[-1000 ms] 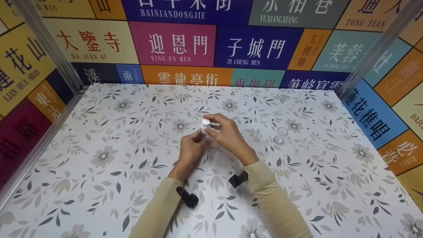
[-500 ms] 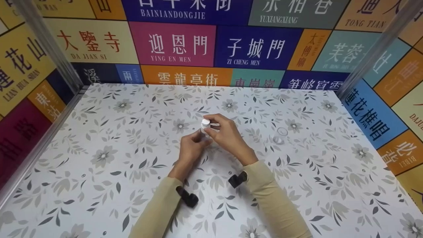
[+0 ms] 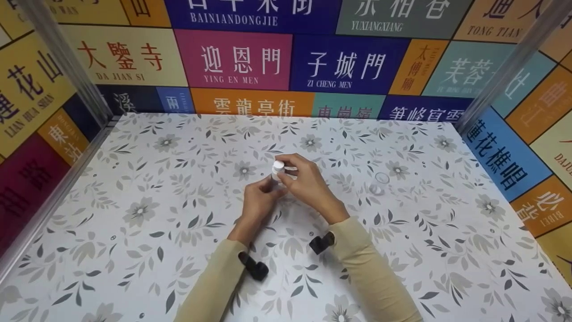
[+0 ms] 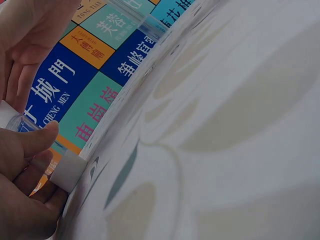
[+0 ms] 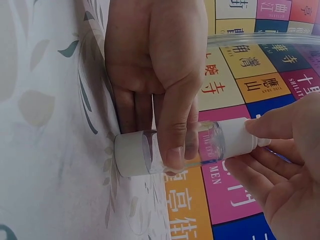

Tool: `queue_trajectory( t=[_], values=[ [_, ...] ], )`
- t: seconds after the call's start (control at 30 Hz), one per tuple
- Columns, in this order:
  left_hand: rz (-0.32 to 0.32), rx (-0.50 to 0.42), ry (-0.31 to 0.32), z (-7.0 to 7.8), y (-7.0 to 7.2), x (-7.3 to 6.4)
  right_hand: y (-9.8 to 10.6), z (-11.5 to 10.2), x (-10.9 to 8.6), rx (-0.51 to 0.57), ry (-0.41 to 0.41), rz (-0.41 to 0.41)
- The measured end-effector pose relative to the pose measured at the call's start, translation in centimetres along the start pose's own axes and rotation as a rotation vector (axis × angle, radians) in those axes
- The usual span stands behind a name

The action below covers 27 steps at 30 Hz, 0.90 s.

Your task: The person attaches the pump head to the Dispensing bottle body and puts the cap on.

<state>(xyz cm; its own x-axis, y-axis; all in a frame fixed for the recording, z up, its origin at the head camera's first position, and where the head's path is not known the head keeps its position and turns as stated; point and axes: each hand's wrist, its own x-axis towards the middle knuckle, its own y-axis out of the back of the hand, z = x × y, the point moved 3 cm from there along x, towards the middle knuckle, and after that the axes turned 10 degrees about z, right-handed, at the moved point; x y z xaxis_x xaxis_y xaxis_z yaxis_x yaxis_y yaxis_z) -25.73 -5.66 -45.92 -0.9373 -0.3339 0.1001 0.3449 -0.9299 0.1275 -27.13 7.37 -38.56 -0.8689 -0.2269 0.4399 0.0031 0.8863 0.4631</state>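
Observation:
A small clear bottle (image 5: 206, 144) with a white base (image 5: 132, 154) and a white pump top (image 5: 236, 137) stands roughly upright between both hands, its base right at the tabletop. My left hand (image 3: 259, 200) grips the transparent body low down, thumb on one side and fingers on the other. Above it, my right hand (image 3: 312, 182) pinches the white pump top between thumb and fingers. In the left wrist view, the white base (image 4: 69, 170) shows below the left fingers, while the right hand (image 4: 25, 45) appears higher up. Fingers hide part of the bottle's body.
A clear, see-through cap (image 3: 378, 184) lies to the right of the hands on the flower-patterned table (image 3: 187, 268). Colourful sign panels (image 3: 241, 58) wall the back and both sides. Black wrist cameras (image 3: 321, 243) sit on both sleeves.

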Motion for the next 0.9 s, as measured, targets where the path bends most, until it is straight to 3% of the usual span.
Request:
queue_trajectory(
  t=[0.53, 0.9],
  values=[
    [0.014, 0.006, -0.004, 0.15, 0.00, 0.07, 0.05, -0.06, 0.12, -0.030, 0.016, 0.007],
    [0.012, 0.004, 0.005, -0.21, -0.16, 0.15, 0.09, -0.10, 0.05, 0.010, 0.030, 0.020]
  ],
)
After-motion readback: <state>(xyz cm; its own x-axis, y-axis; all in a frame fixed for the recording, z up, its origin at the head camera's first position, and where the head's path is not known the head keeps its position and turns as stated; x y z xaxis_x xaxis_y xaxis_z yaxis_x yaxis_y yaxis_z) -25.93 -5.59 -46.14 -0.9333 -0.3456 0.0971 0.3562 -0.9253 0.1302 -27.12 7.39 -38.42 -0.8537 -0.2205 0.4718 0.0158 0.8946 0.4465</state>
